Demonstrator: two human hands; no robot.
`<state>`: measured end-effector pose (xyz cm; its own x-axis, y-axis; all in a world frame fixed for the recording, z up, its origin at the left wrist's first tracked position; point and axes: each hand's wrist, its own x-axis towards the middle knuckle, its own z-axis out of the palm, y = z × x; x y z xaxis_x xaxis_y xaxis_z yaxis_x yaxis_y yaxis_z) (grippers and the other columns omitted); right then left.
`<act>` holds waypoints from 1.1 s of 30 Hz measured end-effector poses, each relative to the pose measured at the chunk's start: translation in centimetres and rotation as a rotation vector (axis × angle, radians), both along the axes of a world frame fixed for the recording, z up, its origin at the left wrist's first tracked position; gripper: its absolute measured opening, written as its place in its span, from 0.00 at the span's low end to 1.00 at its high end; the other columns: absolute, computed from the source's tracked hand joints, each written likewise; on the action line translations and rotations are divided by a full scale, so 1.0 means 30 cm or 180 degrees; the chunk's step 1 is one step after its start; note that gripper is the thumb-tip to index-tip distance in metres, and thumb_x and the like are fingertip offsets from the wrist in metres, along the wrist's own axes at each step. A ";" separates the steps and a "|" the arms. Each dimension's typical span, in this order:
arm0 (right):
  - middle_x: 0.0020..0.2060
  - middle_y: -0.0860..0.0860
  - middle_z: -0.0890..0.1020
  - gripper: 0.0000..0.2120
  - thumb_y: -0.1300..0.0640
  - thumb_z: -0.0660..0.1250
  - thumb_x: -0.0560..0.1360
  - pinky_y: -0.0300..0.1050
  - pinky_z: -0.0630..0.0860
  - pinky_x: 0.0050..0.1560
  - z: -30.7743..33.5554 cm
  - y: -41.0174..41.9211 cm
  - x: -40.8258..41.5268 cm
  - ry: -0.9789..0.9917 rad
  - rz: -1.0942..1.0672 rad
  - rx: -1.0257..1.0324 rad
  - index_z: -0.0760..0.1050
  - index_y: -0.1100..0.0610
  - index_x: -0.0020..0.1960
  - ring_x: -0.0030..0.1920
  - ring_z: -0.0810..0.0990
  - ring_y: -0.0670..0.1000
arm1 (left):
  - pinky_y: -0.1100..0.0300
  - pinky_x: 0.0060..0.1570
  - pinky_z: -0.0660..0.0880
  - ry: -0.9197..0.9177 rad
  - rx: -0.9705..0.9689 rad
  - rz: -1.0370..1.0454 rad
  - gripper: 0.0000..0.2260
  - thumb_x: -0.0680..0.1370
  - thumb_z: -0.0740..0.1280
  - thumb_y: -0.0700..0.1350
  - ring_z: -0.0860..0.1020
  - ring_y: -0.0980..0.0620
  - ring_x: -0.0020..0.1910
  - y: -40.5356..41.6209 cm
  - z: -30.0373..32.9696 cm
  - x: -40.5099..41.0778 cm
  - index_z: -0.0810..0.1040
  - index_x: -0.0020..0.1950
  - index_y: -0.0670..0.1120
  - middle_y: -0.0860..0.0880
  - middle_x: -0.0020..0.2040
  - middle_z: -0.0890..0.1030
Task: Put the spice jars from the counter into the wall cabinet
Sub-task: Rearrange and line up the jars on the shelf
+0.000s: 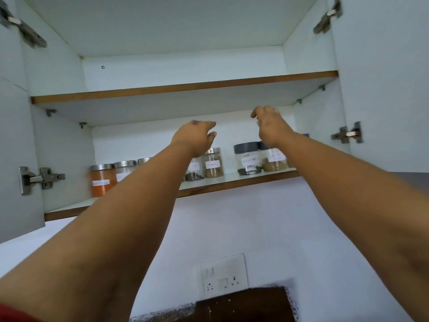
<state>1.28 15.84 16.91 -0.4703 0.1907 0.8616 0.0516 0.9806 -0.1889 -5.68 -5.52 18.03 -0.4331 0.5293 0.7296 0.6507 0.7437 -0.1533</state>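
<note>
Both arms reach up into the wall cabinet (69,66); left hand (195,138) and right hand (269,126) fingers loosely curled, empty.

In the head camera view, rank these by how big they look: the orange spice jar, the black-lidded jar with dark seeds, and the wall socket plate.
1. Wall socket plate, clearly largest.
2. and 3. Orange spice jar and black-lidded jar look alike; the orange one sits nearer the camera, so no firm ranking.
</note>
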 end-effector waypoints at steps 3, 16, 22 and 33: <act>0.66 0.57 0.70 0.26 0.76 0.60 0.74 0.49 0.70 0.65 -0.023 0.007 0.039 -0.0264 -0.0053 -0.0101 0.68 0.59 0.69 0.66 0.68 0.57 | 0.47 0.69 0.66 -0.0080 -0.0065 -0.0120 0.20 0.84 0.55 0.52 0.67 0.42 0.72 0.044 -0.024 0.029 0.64 0.76 0.53 0.44 0.74 0.69; 0.70 0.57 0.69 0.26 0.69 0.61 0.77 0.47 0.68 0.69 -0.006 0.247 -0.062 -0.1319 -0.0651 0.0316 0.65 0.60 0.74 0.69 0.68 0.56 | 0.53 0.54 0.75 -0.0029 0.0074 0.0256 0.10 0.79 0.61 0.36 0.77 0.42 0.50 0.401 -0.045 -0.093 0.78 0.58 0.42 0.41 0.55 0.78; 0.61 0.56 0.77 0.18 0.68 0.59 0.77 0.44 0.74 0.56 0.012 0.342 -0.175 -0.1560 -0.0623 0.0695 0.75 0.59 0.65 0.57 0.77 0.55 | 0.46 0.74 0.56 -0.0180 -0.0042 0.0099 0.10 0.82 0.59 0.42 0.75 0.43 0.59 0.565 -0.084 -0.180 0.76 0.59 0.42 0.42 0.58 0.79; 0.67 0.55 0.74 0.19 0.68 0.56 0.80 0.45 0.72 0.64 0.026 0.433 -0.301 -0.1769 -0.0254 0.0959 0.71 0.61 0.69 0.65 0.74 0.55 | 0.58 0.51 0.73 -0.0794 0.0102 0.0251 0.08 0.78 0.68 0.48 0.77 0.49 0.51 0.606 0.010 -0.286 0.82 0.52 0.44 0.46 0.51 0.82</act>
<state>-7.74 28.82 17.70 -0.8570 0.0311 0.5144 0.1378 0.9757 0.1706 -14.27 12.66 18.33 -0.6406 0.4652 0.6109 0.6053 0.7954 0.0290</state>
